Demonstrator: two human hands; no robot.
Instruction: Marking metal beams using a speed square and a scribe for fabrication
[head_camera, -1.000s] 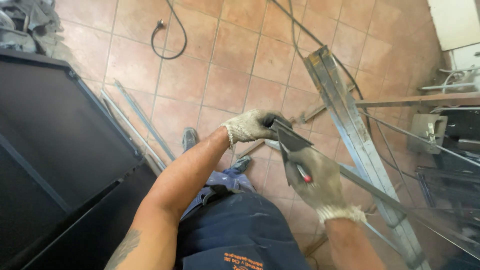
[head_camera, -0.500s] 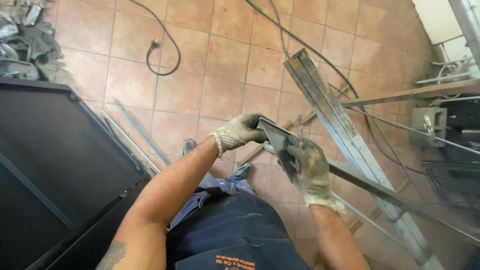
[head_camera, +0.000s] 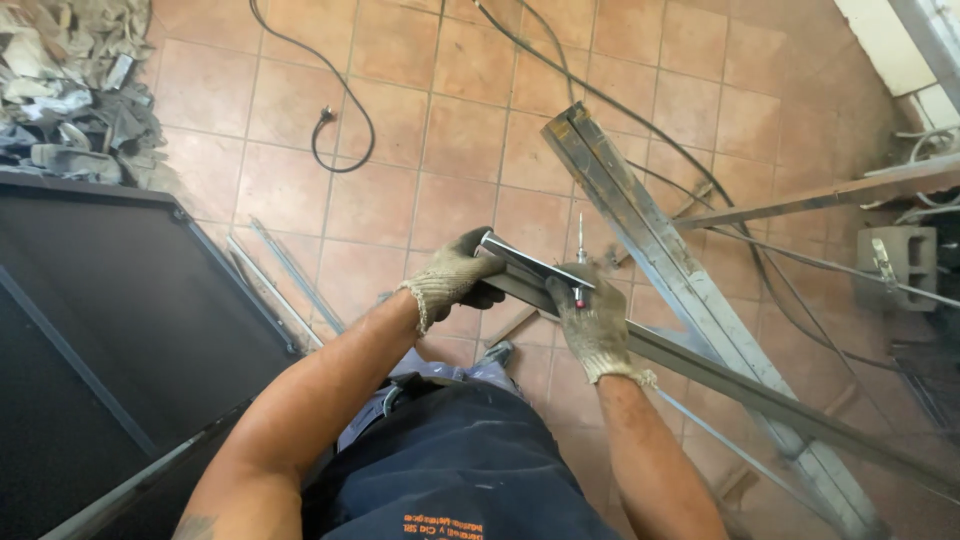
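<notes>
A long grey steel bar (head_camera: 780, 400) runs from the lower right up to its end in front of me. My gloved left hand (head_camera: 452, 282) is closed around that end. A shiny flat metal square (head_camera: 528, 262) lies across the top of the bar's end, between both hands. My gloved right hand (head_camera: 592, 322) grips the bar and presses on the square's right end. A thin metal pin (head_camera: 580, 232) with a small red spot at its base sticks up from the right hand's fingers; what it is stays unclear.
A stack of long steel profiles (head_camera: 660, 250) lies on the tiled floor to the right. A large dark panel (head_camera: 110, 320) fills the left, with thin rods (head_camera: 285, 280) along its edge. A black cable with a plug (head_camera: 330, 130) and a scrap heap (head_camera: 70, 90) lie farther away.
The dark angled tool in my right hand has come down flat onto the bar's end. Both hands have closed in together at that end.
</notes>
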